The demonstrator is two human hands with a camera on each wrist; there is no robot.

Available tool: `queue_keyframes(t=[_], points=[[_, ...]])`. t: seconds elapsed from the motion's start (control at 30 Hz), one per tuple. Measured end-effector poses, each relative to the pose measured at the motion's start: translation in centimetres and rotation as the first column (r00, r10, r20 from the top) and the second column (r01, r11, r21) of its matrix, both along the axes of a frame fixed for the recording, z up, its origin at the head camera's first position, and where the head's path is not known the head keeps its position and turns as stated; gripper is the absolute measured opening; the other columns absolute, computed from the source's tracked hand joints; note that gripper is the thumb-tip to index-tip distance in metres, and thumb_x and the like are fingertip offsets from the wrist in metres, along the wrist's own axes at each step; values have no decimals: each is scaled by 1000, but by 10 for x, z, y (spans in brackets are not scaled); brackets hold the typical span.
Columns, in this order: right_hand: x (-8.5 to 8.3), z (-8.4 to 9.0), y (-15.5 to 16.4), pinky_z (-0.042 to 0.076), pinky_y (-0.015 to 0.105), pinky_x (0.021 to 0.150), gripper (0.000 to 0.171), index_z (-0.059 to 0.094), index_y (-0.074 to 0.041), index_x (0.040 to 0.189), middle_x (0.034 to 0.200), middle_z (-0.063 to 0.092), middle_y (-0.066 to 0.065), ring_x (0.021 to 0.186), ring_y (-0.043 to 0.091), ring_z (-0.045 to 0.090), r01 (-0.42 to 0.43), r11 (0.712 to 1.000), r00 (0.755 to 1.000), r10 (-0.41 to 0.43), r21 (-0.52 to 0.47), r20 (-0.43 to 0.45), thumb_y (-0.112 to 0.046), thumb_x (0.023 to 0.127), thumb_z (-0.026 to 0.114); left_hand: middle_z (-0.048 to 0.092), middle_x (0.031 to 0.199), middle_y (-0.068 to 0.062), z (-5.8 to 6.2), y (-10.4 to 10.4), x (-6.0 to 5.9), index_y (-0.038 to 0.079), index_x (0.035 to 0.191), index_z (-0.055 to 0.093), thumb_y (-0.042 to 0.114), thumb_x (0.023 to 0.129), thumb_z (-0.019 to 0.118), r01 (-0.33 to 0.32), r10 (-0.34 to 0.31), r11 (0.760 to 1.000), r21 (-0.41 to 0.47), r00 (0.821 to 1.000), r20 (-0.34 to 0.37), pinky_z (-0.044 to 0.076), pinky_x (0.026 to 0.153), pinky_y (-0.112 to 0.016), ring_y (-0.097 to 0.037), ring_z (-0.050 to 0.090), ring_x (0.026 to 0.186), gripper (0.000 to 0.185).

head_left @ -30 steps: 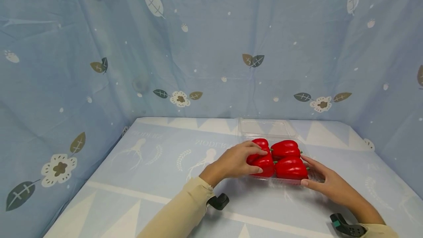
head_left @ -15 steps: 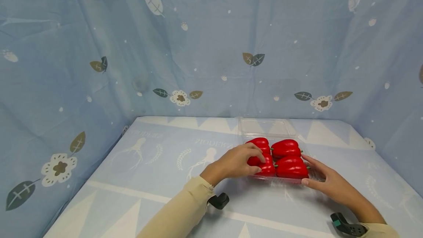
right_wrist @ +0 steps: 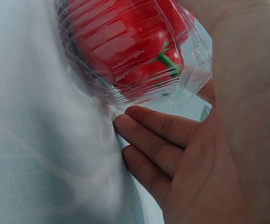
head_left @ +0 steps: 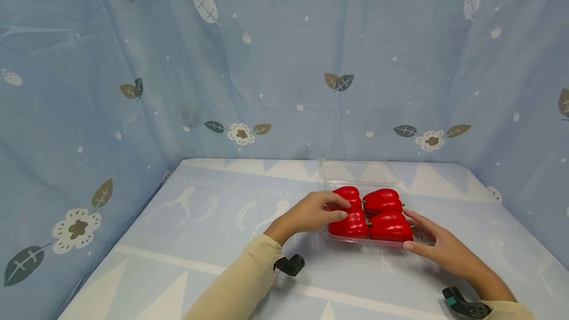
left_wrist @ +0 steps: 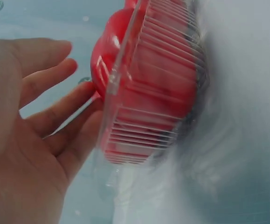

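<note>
Several red bell peppers with green stems, among them a front-left pepper (head_left: pixel 348 225) and a front-right pepper (head_left: pixel 391 226), lie in a clear plastic clamshell box (head_left: pixel 378 244). Its hinged lid (head_left: pixel 360 172) is folded back. My left hand (head_left: pixel 308 212) hovers at the box's left side with loose fingers over the left peppers. In the left wrist view, some fingertips lie close to the ribbed wall and a pepper; whether they touch is unclear. My right hand (head_left: pixel 437 246) rests along the right side, its thumb at the near corner. The right wrist view shows its fingers extended beside the box.
A pale patterned cloth covers the table (head_left: pixel 200 231). Blue curtains (head_left: pixel 284 63) with leaves and flowers enclose it at the back and sides. Dark wrist devices, such as the left wrist camera (head_left: pixel 290 264), sit below both hands.
My left hand has drawn back leftward from the left peppers, showing more of them. The front-left pepper sits slightly further left. My right hand stays at the box's right side.
</note>
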State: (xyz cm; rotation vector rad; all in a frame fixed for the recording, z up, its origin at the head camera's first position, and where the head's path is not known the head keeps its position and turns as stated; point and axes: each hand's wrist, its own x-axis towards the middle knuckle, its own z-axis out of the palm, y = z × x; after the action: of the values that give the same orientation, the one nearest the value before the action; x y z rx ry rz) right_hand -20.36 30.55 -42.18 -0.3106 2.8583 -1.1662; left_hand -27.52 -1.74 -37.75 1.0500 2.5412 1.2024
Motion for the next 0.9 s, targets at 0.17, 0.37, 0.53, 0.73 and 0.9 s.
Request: queue_keyframes(t=[0.17, 0.37, 0.53, 0.73, 0.9], points=[[0, 0, -1, 46, 60, 87, 81, 26, -17, 151, 144, 38, 26, 122, 44, 46, -2, 1000, 1000, 2, 2, -1, -42, 86, 67, 64, 101, 16, -6, -5, -4, 19, 113, 68, 31, 93, 61, -81, 74, 988, 130, 995, 60, 51, 77, -24, -6, 59, 92, 25], [-1, 0, 0, 46, 60, 87, 80, 26, -19, 151, 143, 40, 24, 123, 44, 46, -9, 1000, 1000, 9, -8, -4, -41, 86, 67, 67, 101, 8, -10, -11, -11, 19, 112, 68, 30, 95, 58, -211, 193, 952, 221, 976, 101, 52, 75, -27, -10, 60, 89, 23], [0, 0, 2, 46, 61, 87, 80, 26, -20, 151, 144, 39, 24, 124, 44, 45, -17, 1000, 1000, 17, -15, -11, -39, 86, 67, 66, 100, 1, -13, -15, -23, 15, 108, 69, 24, 95, 57, -324, 276, 897, 301, 942, 192, 53, 75, -29, -26, 62, 92, 19], [-1, -2, 2, 45, 62, 88, 80, 26, -19, 151, 146, 36, 23, 124, 44, 45, -12, 1000, 1000, 12, -17, -11, -41, 86, 67, 64, 103, 1, -18, -16, -38, 12, 109, 67, 21, 95, 57, -431, 345, 849, 307, 891, 295, 53, 78, -31, -25, 59, 99, 20], [-1, -4, 0, 44, 62, 88, 81, 25, -19, 151, 144, 39, 24, 125, 44, 45, -5, 1000, 1000, 5, -26, -1, -41, 86, 67, 63, 109, -5, -21, -14, -53, 5, 117, 62, 21, 94, 57, -462, 340, 834, 300, 860, 381, 53, 80, -35, -25, 60, 102, 29]])
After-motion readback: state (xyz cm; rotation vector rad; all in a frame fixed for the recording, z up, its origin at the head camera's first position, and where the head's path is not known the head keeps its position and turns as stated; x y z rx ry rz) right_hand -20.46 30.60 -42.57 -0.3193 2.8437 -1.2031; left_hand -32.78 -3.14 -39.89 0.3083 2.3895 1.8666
